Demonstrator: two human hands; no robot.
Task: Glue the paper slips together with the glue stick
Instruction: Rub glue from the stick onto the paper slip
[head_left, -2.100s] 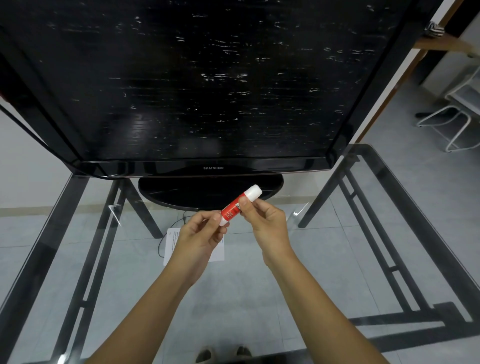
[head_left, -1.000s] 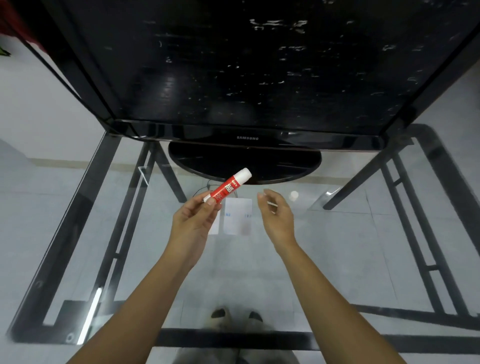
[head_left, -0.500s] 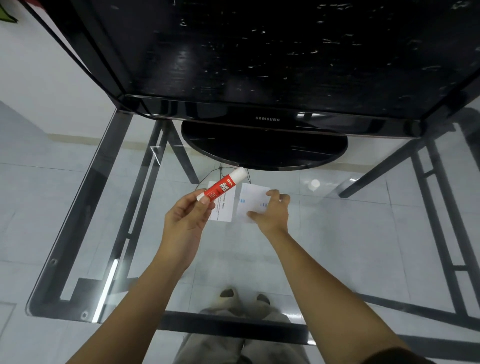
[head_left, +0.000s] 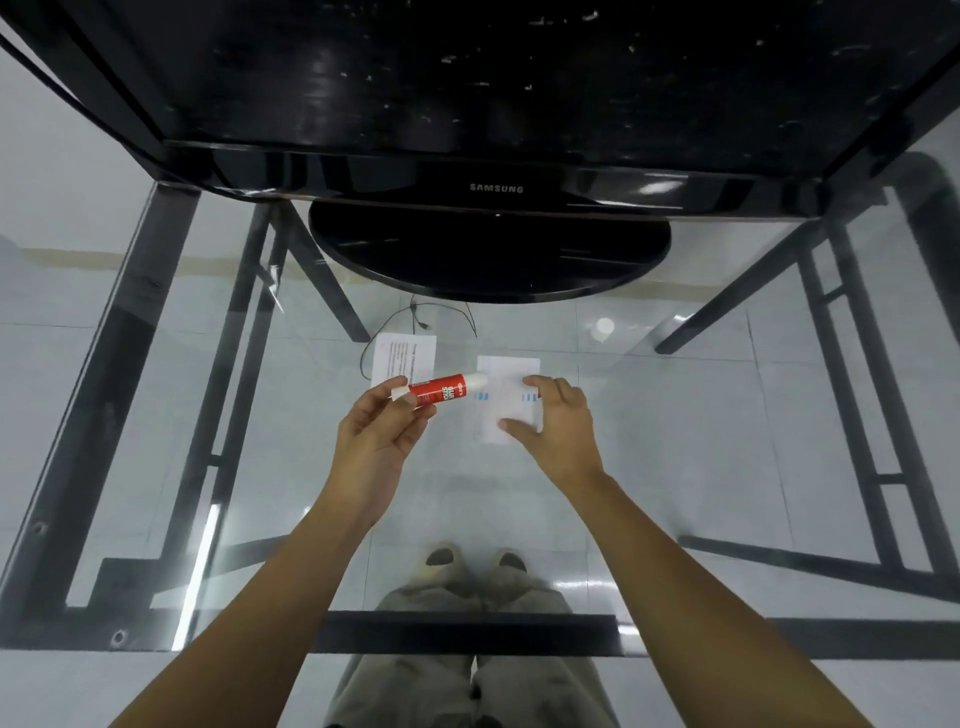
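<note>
Cap (head_left: 604, 328) off, left hand (head_left: 379, 441) pinching the glue stick (head_left: 441, 393) has swung its tip to the slip (head_left: 498, 374) on the glass (head_left: 675, 441), right hand (head_left: 558, 421) pinning it with flat fingers, so gluing can begin.

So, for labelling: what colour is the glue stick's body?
The glue stick is red, white lettering; head view.

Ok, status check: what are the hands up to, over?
Left hand grips glue stick, tip at right slip. Right hand presses that slip down. Left slip beside it; cap lies off right.
</note>
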